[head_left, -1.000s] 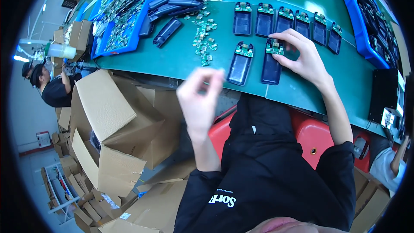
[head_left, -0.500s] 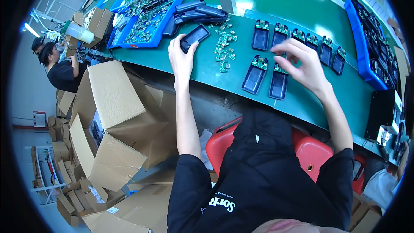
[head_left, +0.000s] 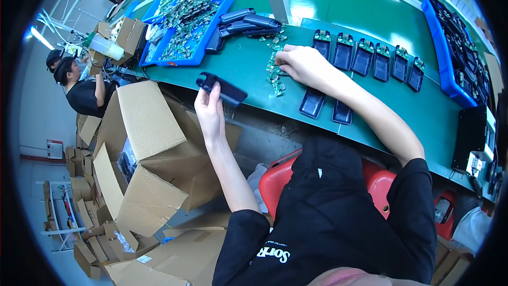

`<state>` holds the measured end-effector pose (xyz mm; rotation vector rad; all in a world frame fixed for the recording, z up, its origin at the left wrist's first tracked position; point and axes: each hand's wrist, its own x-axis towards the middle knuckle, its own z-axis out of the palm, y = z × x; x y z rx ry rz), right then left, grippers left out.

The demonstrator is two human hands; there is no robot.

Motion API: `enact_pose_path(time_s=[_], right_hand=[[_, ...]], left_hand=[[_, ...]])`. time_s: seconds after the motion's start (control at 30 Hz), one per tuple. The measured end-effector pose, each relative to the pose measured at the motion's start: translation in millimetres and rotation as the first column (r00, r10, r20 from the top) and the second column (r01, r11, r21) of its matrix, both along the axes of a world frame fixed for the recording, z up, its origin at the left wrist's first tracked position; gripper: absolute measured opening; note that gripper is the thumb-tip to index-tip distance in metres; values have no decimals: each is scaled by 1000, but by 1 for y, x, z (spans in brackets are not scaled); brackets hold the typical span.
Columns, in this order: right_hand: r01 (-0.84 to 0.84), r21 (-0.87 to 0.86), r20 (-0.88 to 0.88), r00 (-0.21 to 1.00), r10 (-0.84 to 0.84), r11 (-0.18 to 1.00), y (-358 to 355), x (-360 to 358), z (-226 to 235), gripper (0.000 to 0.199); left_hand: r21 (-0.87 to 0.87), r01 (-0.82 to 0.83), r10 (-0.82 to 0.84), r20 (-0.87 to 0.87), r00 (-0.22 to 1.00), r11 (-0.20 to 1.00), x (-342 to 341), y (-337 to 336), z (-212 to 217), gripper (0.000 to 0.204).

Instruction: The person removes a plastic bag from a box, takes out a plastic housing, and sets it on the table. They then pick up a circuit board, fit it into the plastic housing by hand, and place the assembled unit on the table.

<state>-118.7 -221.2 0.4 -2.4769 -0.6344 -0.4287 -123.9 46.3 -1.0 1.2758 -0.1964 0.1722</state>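
Just past the table's near edge, my left hand grips a dark plastic housing, which is tilted. My right hand reaches across to a strip of small green circuit boards scattered on the table. Its thumb and fingers are pinched together at the boards; whether one is between them is hidden. Beyond that hand stands a row of open dark housings, with green boards at their far ends. Two more housings, a nearer one and its neighbour, lie partly covered by my right hand and forearm.
A blue tray heaped with circuit boards stands at the left, beside piled dark housings. At the right is a blue bin of dark parts, near a black device. An open cardboard box stands left of my legs.
My right hand has moved left from the near housings to the loose boards. My left hand has drawn the housing nearer and turned it over to another angle.
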Motion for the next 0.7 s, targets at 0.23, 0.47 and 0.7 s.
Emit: enact_pose_path(time_s=[0.23,0.47,0.7], right_hand=[[-7,378,-164,984,74,926,-24,-38,48,21],[10,514,-137,988,71,858,-46,-109,59,24],[-146,339,219,973,73,929,-62,-120,40,22]], left_hand=[[-218,276,-288,-24,957,936,-44,-26,6,16],[-104,367,-381,-178,908,924,-97,-110,17,37],[16,532,-519,-196,832,846,-114,-147,8,49]])
